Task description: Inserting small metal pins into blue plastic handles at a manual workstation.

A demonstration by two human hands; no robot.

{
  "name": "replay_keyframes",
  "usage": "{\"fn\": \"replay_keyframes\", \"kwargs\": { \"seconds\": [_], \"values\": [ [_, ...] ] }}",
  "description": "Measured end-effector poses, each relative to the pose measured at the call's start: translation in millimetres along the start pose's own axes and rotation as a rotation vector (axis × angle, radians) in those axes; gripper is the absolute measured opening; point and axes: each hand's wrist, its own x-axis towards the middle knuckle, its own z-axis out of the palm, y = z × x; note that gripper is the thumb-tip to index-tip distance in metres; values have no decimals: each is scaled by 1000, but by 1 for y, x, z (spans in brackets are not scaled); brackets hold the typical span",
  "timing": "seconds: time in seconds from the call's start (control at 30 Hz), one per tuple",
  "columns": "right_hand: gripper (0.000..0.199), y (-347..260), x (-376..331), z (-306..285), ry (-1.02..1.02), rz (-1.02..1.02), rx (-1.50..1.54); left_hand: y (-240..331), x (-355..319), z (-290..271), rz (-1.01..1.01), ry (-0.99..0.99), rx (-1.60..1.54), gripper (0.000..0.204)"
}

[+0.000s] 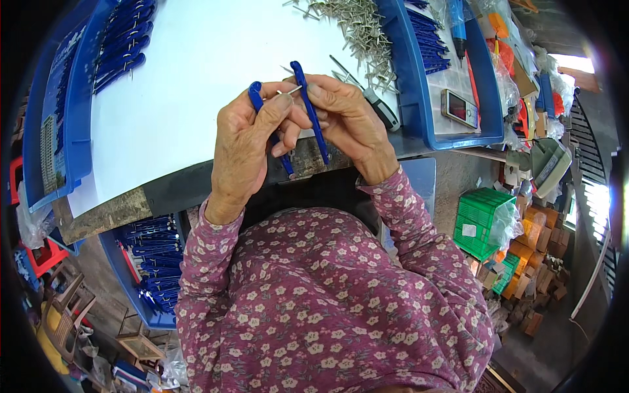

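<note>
My left hand (pixel 239 141) is closed around a slim blue plastic piece (pixel 255 97) with a rounded, bent top end; its lower end sticks out below the fingers. Another long blue piece (pixel 312 118) stands nearly upright in my right hand (pixel 350 118), pinched between thumb and fingers. Between the two pieces a small silvery metal pin (pixel 289 90) shows at my left thumb and forefinger, touching or close to the right-hand piece. Both hands are held close together above the table's front edge. Some fingertips are hidden behind the pieces.
A white table surface (pixel 177 111) lies beyond my hands. Loose metal pins (pixel 367 39) are heaped at the back right, near a grey-and-black screwdriver (pixel 381 108). Blue trays (pixel 82 131) stand left and right; the right tray holds a phone (pixel 460 109). Below left, another tray (pixel 157 318) holds blue pieces.
</note>
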Motion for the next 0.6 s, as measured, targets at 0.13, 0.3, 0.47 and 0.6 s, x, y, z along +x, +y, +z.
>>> {"fn": "replay_keyframes", "kwargs": {
  "seconds": [0.13,0.3,0.47,0.6],
  "values": [
    [29,2,-1,3,49,-8,-19,0,-1,-2,1,-8,-4,26],
    [26,3,-2,5,77,-35,-21,2,-2,-2,-2,-21,-15,27],
    [22,1,-6,9,123,-118,-129,1,-3,-3,-25,-36,-29,27],
    [20,1,-8,10,103,-154,-177,1,-5,-4,-32,-47,-38,27]
  ]
}}
